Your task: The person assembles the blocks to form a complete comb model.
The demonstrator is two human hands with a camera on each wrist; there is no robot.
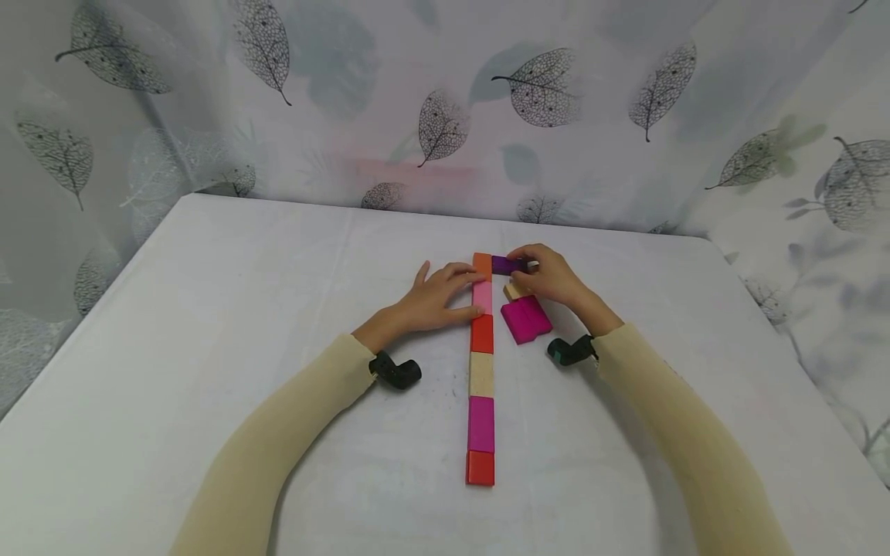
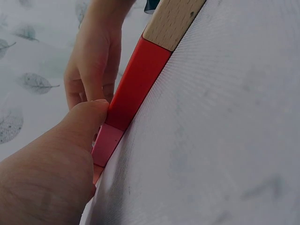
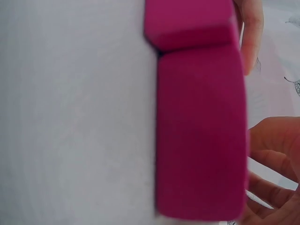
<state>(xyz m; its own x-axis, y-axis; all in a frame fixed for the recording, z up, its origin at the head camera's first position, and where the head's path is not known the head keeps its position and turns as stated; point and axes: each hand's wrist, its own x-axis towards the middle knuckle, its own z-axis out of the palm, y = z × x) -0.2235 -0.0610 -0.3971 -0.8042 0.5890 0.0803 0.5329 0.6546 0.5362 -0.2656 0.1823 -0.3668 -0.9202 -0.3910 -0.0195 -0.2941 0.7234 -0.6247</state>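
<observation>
In the head view, my left hand (image 1: 439,300) lies against the left side of a row of blocks, fingers extended. Its fingertips touch the row near the orange block (image 1: 482,262) and the pink block (image 1: 482,298). In the left wrist view, the thumb touches the side of the red block (image 2: 140,84). My right hand (image 1: 549,276) pinches a purple block (image 1: 506,265) between thumb and fingers. That block's left end meets the orange block at the row's far end. Magenta blocks (image 1: 526,319) and a natural wood block (image 1: 515,291) lie just below the right hand.
Toward me the row continues with a wood block (image 1: 481,374), a magenta block (image 1: 481,423) and a red end block (image 1: 480,468). Everything stands on a white-covered table (image 1: 313,262). Behind hangs a leaf-patterned curtain (image 1: 389,93). Dark cameras (image 1: 398,372) sit at both wrists.
</observation>
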